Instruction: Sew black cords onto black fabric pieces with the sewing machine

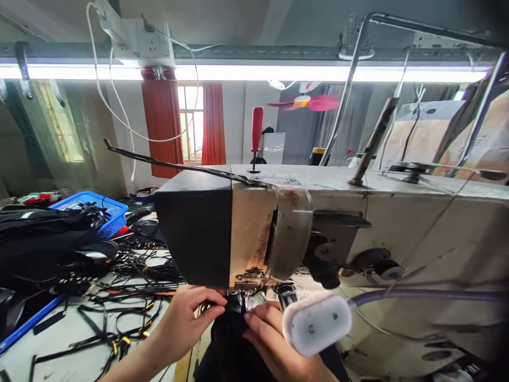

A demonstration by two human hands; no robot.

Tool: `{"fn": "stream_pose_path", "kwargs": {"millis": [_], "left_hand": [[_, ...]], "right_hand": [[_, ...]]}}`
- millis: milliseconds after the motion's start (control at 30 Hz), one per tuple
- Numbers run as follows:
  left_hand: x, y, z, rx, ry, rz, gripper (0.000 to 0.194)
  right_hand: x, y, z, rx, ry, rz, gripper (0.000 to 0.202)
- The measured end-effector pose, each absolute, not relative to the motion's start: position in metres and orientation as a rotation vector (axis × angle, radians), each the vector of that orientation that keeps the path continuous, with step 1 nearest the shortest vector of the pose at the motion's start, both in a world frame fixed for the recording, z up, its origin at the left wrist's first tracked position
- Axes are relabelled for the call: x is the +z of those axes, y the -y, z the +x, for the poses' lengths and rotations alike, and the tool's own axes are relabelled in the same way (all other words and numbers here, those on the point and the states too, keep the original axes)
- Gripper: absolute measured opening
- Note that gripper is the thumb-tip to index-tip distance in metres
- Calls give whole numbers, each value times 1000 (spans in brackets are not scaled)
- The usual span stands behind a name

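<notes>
A sewing machine stands in front of me, its head above both hands. Black fabric lies under the presser foot and hangs down towards me. My left hand is closed at the left of the foot, thumb and forefinger pinching the fabric's edge. To the right of the foot, my right hand has its fingers bent together on the same fabric, close to the needle area. A white clip-on lamp covers part of the right hand. The needle tip is hidden.
Black straps are strewn over the white table at left, beside a blue basket and a heap of black pieces. On top of the machine stands a red-handled screwdriver. A thin metal rod sticks out leftwards.
</notes>
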State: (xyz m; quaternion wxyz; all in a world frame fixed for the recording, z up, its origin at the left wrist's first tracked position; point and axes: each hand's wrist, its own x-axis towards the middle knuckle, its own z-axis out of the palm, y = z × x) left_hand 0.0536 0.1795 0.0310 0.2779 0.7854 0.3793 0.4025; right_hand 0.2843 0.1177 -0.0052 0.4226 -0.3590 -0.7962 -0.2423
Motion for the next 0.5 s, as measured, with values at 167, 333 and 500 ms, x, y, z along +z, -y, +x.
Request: {"fn": "stream_pose_path", "kwargs": {"millis": [167, 333, 500], "left_hand": [[46, -189, 67, 732, -1105, 1778, 26], [57, -192, 71, 610, -1030, 1794, 29], [61, -187, 77, 575, -1206, 1816, 27]], "right_hand": [[-35, -132, 281, -547, 1866, -727, 19], [-46, -137, 282, -660, 1877, -657, 24], [-41, -130, 284, -685, 1952, -749, 28]]}}
